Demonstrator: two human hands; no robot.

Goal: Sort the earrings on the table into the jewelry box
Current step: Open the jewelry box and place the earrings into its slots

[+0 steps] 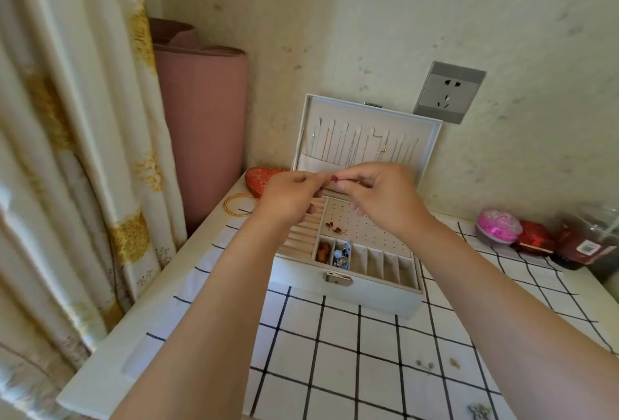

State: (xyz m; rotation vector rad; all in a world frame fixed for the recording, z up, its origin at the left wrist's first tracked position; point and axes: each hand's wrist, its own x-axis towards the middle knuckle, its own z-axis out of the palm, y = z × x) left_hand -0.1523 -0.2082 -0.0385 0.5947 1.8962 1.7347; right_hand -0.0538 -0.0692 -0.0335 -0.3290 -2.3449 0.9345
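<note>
An open white jewelry box [348, 289] stands on the checked tablecloth, its lid leaning back against the wall. Above the box, my left hand [288, 197] and my right hand [382, 197] meet and pinch a small red earring [335, 179] between their fingertips. Red earrings [335, 227] sit on the perforated beige panel inside. Two front compartments hold a reddish piece [323, 251] and blue-silver pieces [342, 255]. Loose earrings lie on the cloth near me: a grey one [424, 366], a gold one [454, 362] and a silver one [479, 411].
Gold bangles [239, 205] and a red embroidered pouch [263, 178] lie left of the box. A pink rolled mat [204, 125] stands in the corner by the curtain. At the right are a pink case [497, 227], a red box [536, 238] and a dark jar [589, 238].
</note>
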